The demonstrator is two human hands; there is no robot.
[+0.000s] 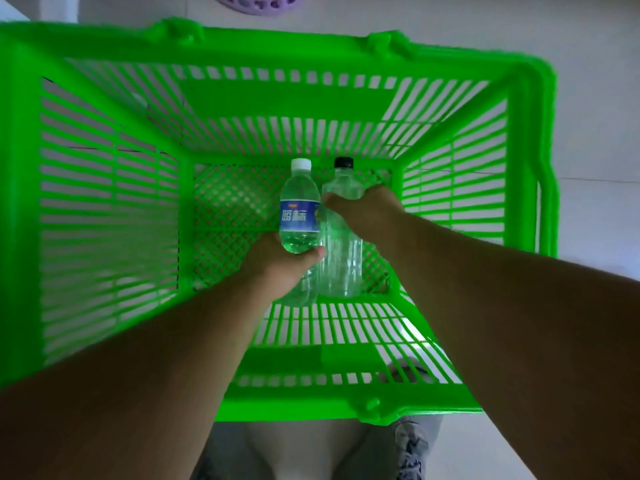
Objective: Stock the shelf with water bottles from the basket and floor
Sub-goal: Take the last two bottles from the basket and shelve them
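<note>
Reaching into the basket (pixel 104 202), my left hand (pixel 277 268) grips the white-capped bottle (pixel 299 206), my right hand (pixel 367 213) the black-capped bottle (pixel 341 237). Both look like the last here; shelving remains, shelf unseen.

Green basket (pixel 104 188) on pale floor (pixel 595 133).

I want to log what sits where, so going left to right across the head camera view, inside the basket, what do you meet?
Left wall of the green basket → left hand → bottle with the white cap and blue label → clear bottle with the black cap → right hand → right wall of the basket.
</note>
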